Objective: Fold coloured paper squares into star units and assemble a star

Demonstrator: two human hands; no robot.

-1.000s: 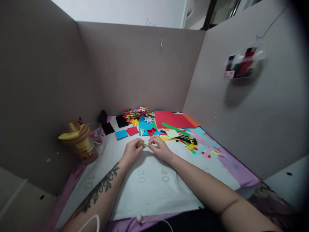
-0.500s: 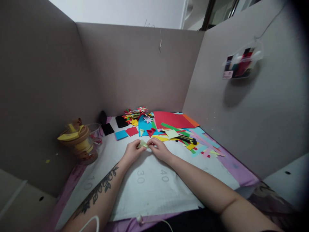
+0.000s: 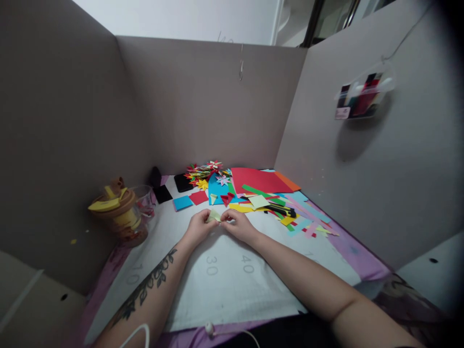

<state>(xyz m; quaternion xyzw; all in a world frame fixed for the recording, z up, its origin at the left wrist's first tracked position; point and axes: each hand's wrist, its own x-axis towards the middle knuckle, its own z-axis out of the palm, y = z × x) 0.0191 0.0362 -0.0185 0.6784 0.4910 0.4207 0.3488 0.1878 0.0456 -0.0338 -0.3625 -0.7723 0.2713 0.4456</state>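
1. I see the left forearm (image 3: 170, 275), marked with a leafy tattoo, slanting inward across a white cloth (image 3: 232, 299), the left hand (image 3: 200, 225) turned toward the middle with its thumb and fingers pinched narrow on a pale green paper (image 3: 214, 215).
2. Opposite, I view the right forearm (image 3: 300, 273) angling in from the lower right, the right hand (image 3: 237, 224) bent at the knuckles, thumb and index tips closed on the paper's right edge.
3. The pale green paper sits between the two hands, partly covered by the left one's fingers; from my camera I cannot tell whether it touches the cloth.
4. Just beyond the fingertips, I spot folded red pieces (image 3: 227, 198), a blue square (image 3: 182, 203) and a pale square sheet (image 3: 259, 201).
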